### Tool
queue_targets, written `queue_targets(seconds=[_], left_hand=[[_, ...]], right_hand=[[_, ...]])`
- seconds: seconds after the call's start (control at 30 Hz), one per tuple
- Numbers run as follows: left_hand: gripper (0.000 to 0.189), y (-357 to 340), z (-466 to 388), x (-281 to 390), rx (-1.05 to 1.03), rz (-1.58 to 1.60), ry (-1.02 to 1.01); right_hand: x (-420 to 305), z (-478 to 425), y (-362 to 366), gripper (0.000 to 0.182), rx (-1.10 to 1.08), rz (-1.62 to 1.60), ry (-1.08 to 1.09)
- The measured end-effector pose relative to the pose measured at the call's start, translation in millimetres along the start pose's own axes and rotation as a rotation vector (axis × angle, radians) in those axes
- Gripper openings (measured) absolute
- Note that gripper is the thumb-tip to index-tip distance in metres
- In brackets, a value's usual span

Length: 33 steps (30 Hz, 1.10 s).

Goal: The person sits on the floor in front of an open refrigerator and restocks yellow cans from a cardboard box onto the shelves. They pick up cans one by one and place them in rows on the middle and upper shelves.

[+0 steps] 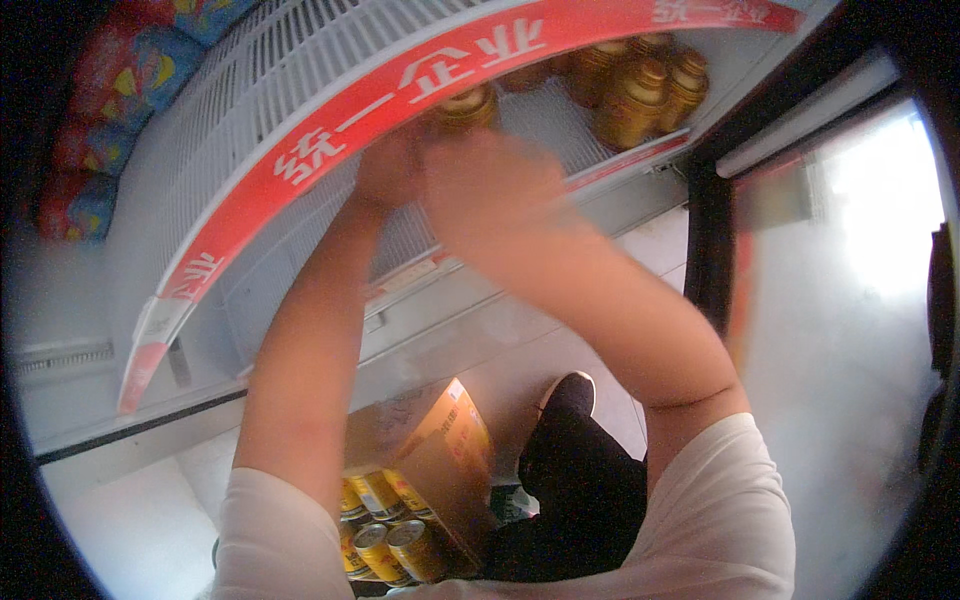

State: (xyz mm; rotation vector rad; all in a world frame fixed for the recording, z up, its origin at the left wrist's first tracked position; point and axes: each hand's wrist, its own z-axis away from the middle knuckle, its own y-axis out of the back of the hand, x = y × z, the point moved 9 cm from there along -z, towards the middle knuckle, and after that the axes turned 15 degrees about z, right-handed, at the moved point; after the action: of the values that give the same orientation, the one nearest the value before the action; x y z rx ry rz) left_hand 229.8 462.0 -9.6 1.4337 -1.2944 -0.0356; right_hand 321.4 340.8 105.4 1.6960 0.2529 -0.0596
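Note:
Both my arms reach under a curved shelf edge (420, 86) into a refrigerated display case. My left hand (390, 169) and my right hand (495, 169) are close together and blurred over the lower wire shelf (397, 236). A gold drink can (469, 109) shows just beyond my right hand, partly covered by the shelf edge. Fingers are hidden or smeared, so their grip is unclear. Further right on the same shelf stands a group of gold cans (637, 105). Below my arms, an open cardboard carton (446, 457) holds several yellow drink cans (405, 547).
Red and blue packages (127, 97) lie beyond the white upper wire rack (225, 112) at the left. The red shelf strip bears writing. A dark door frame (709, 240) and a glass door (825, 300) stand at the right. My shoe (574, 394) is on the tiled floor.

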Motion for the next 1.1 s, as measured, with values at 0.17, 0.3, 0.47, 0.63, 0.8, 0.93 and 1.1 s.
queue_targets(seconds=[0.17,0.3,0.47,0.63,0.8,0.93,1.1], left_hand=[[0.070,-8,-4,-3,-0.034,-0.152,-0.126],[0.076,-1,0,12,0.006,-0.056,-0.130],[0.077,2,1,12,0.008,-0.150,-0.074],[0.076,1,-1,7,-0.013,-0.141,-0.049],[0.077,2,-3,16,0.002,-0.163,-0.045],[0.080,-2,-4,6,-0.048,-0.131,0.027],[0.075,2,-2,16,0.051,-0.232,-0.112]], right_hand=[[41,-52,6,0.037,0.299,0.145,0.067],[53,-47,14,0.038,0.390,0.000,0.263],[67,-54,13,0.030,0.364,-0.056,0.230],[64,-60,9,0.042,0.494,-0.093,0.255],[69,-60,-1,0.042,0.471,-0.314,0.245],[71,-58,4,0.038,0.528,-0.105,0.238],[89,-42,24,0.027,0.636,0.394,0.180]])
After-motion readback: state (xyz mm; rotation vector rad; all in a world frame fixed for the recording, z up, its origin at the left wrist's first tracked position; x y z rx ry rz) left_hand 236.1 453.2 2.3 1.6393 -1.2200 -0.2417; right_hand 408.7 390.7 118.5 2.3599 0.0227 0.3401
